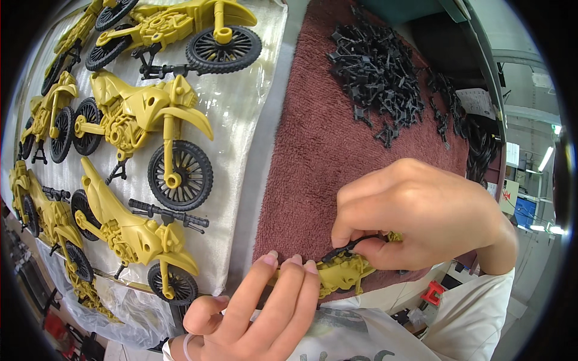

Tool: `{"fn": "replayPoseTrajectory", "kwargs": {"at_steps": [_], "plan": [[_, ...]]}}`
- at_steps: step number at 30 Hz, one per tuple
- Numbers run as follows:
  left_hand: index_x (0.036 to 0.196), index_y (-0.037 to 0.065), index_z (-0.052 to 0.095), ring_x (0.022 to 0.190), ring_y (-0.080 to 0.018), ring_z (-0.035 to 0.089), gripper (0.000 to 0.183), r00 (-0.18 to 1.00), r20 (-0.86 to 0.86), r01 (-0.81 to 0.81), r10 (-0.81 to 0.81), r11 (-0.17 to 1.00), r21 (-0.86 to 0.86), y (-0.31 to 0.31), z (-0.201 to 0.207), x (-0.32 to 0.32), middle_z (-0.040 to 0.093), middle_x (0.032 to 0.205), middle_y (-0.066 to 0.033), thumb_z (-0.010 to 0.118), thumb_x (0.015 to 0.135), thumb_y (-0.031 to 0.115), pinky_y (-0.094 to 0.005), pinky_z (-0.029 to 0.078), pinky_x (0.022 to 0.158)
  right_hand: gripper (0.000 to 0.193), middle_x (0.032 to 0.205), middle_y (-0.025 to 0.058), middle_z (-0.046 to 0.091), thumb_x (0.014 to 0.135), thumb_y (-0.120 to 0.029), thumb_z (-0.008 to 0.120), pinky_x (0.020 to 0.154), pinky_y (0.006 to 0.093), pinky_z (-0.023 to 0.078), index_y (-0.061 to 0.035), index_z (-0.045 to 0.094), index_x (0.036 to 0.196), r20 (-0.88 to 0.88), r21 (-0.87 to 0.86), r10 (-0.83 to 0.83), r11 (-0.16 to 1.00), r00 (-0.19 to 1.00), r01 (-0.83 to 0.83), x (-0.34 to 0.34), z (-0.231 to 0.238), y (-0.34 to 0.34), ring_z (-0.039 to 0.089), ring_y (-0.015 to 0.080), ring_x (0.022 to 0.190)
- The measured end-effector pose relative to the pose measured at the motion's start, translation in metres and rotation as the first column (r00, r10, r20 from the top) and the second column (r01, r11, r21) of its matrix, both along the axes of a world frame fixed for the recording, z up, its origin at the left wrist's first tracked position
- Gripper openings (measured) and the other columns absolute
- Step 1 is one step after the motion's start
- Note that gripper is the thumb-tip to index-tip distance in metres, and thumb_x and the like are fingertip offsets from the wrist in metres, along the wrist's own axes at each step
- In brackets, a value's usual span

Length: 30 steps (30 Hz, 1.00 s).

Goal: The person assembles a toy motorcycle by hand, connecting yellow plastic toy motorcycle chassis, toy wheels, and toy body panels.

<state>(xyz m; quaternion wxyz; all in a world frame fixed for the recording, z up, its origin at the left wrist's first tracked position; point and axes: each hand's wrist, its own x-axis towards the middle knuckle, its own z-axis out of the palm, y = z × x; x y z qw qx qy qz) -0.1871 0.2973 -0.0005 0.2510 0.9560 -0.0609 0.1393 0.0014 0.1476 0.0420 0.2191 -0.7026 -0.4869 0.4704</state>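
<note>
A yellow toy motorcycle body [342, 275] lies at the near edge of the maroon towel, partly covered by my hands. My left hand [265, 307] holds its left end, the fingertips resting over the top and the thumb apart from it. My right hand [415, 222] is closed in a pinch at the body's right part. Between its thumb and forefinger is a slim black plastic part [344, 248], which lies along the body's upper side. The fingers hide part of the black piece, so its full shape cannot be made out.
The maroon towel [301, 180] carries a heap of small black plastic parts [379, 72] at its far side. On the left, a foam-lined tray [235, 150] holds several yellow toy motorcycles [138, 114] with black wheels. Clear plastic wrap [129, 316] hangs near the tray's front.
</note>
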Motion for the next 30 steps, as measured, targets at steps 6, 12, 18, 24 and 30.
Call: {"fn": "replayPoseTrajectory", "kwargs": {"at_steps": [6,12,18,24,30], "plan": [[0.099,0.013,0.072,0.101,-0.0111,0.064,0.017,0.999,-0.020,-0.050,0.051,0.998,0.032,-0.006,0.003,0.001,0.068,0.103,0.0037,0.068,0.085,0.020,-0.0315,0.024,0.091,0.021,0.083,0.0083,0.064,0.071,0.000,0.072,0.058,0.0340,0.052,-0.0017,0.068,0.091,0.055,0.017,-0.033,0.999,0.998,0.032,-0.002,0.005,-0.007,0.064,0.0278,0.071],[0.103,0.012,0.071,0.101,-0.0112,0.063,0.018,0.998,-0.044,-0.039,0.041,0.997,0.062,-0.006,0.003,-0.001,0.068,0.107,0.0032,0.065,0.088,0.020,-0.0306,0.025,0.091,0.033,0.098,0.0140,0.063,0.071,-0.008,0.082,0.067,0.0314,0.053,-0.0015,0.067,0.101,0.216,0.155,-0.354,0.933,0.910,0.326,-0.038,0.019,-0.022,0.065,0.0236,0.077],[0.107,0.012,0.070,0.103,-0.0127,0.064,0.019,0.992,-0.072,-0.105,0.108,0.994,0.041,-0.007,0.011,-0.004,0.068,0.108,-0.0006,0.064,0.090,0.019,-0.0297,0.029,0.089,0.052,0.102,0.0124,0.057,0.073,-0.013,0.087,0.063,0.0275,0.051,-0.0004,0.057,0.114,0.314,0.207,-0.573,0.819,0.757,0.534,-0.083,0.009,-0.029,0.061,0.0157,0.074],[0.107,0.013,0.070,0.103,-0.0136,0.064,0.019,0.988,-0.092,-0.122,0.128,0.990,0.068,-0.012,0.013,-0.002,0.067,0.109,-0.0013,0.065,0.090,0.019,-0.0295,0.030,0.088,0.065,0.103,0.0121,0.053,0.070,-0.014,0.089,0.061,0.0238,0.050,-0.0005,0.051,0.121,0.230,0.166,-0.705,0.708,0.671,0.686,-0.093,0.000,-0.029,0.059,0.0113,0.072],[0.108,0.015,0.071,0.111,-0.0134,0.061,0.017,0.970,-0.215,-0.098,0.115,0.991,0.087,-0.007,0.022,-0.003,0.064,0.118,-0.0028,0.064,0.092,0.017,-0.0305,0.032,0.089,0.070,0.098,0.0096,0.061,0.068,-0.012,0.090,0.062,0.0230,0.051,-0.0023,0.050,0.125,0.277,0.126,-0.701,0.704,0.657,0.699,-0.094,0.000,-0.025,0.062,0.0104,0.073]]}}
